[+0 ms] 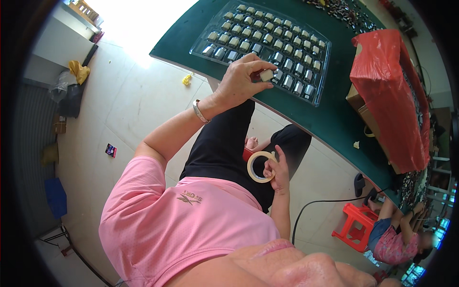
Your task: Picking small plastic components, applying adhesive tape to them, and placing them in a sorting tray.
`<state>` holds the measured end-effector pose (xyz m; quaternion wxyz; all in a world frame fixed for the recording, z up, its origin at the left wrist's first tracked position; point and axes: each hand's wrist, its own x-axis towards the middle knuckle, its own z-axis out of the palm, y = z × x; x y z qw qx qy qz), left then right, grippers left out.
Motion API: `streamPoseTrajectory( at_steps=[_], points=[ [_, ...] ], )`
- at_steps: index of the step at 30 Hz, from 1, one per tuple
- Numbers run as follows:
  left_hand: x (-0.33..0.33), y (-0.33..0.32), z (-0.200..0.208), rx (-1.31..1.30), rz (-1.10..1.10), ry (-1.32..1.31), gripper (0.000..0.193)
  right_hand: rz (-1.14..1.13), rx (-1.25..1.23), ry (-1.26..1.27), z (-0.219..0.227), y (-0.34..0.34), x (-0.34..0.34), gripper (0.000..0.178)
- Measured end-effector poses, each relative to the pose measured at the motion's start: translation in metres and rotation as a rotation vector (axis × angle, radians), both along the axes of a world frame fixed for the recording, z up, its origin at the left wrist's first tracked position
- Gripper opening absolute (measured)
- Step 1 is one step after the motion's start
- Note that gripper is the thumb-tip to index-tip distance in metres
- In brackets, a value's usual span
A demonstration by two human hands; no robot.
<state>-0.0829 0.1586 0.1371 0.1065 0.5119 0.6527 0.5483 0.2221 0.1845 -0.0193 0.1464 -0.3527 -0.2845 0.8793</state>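
Note:
My left hand, with a bracelet on the wrist, pinches a small block with a cream-coloured face between thumb and fingers. It is at the near edge of a clear plastic tray holding rows of similar small blocks. Many blocks in the far rows show cream tops, while those in the nearest row look shiny silver. Over my lap, a roll of cream masking tape hangs in my right hand. Some fingers of that hand curl on the roll's side, and one finger points up.
The tray lies on a green-topped table. To its right stands a cardboard box covered in red plastic. Piles of small dark parts lie at the far edge. Another person sits near a red stool at lower right.

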Motion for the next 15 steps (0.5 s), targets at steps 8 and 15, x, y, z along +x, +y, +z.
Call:
streamPoseTrajectory(
  at_steps=[8, 15],
  points=[
    [-0.001, -0.004, 0.001, -0.059, 0.052, 0.1, 0.035, -0.001, 0.0, -0.004, 0.002, 0.0, 0.0, 0.069],
    [-0.014, 0.0, 0.002, -0.027, -0.164, -0.766, 0.028, 0.006, 0.016, -0.002, -0.001, 0.0, 0.0, 0.068]
  ],
)
